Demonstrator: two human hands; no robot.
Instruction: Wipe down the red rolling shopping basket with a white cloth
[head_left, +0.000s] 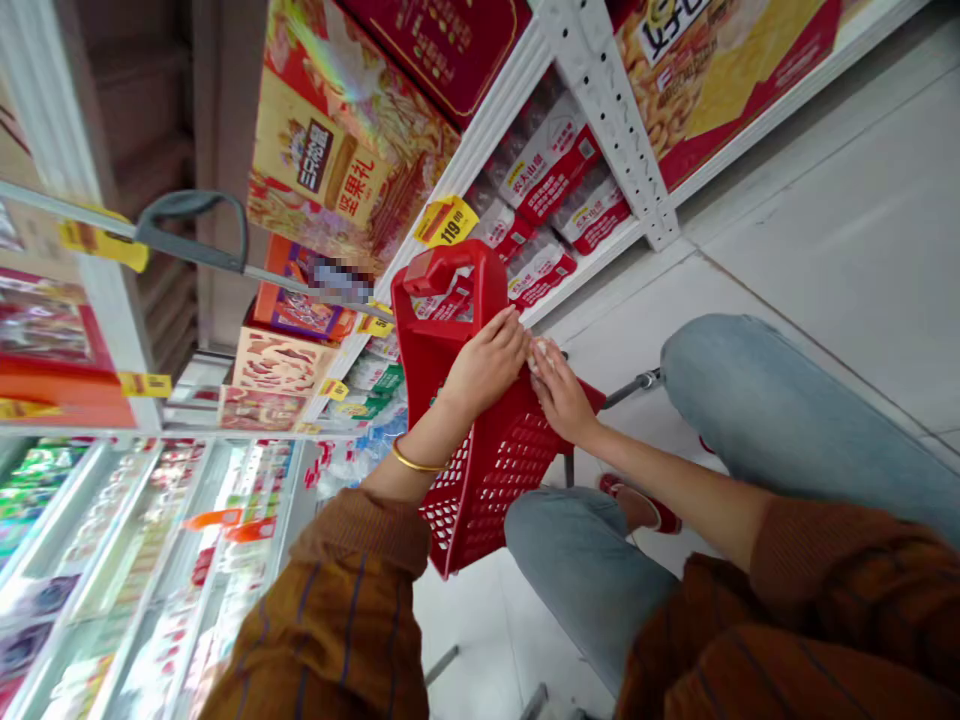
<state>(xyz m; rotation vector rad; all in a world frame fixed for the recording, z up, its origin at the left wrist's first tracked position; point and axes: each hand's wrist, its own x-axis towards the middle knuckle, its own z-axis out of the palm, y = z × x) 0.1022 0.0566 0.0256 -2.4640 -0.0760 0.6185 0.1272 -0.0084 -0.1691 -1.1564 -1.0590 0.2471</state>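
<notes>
One red plastic shopping basket (487, 490), with latticed sides and a raised handle (439, 270), hangs tilted above the person's knees beside a white metal shelf (611, 110). The left hand (486, 365), wearing one gold bangle (412, 460), is clamped on the rim. The right hand (562, 395) is just beside it, fingers (559, 375) spread over one small pale item (538, 355); whether they grip it is unclear.

Rust-brown ribbed knit sweater (330, 620) with thin dark blue stripes, pale blue denim jeans (780, 420), thin gold bangle (415, 460) on left wrist, red shoe (637, 505) with white sole.
</notes>
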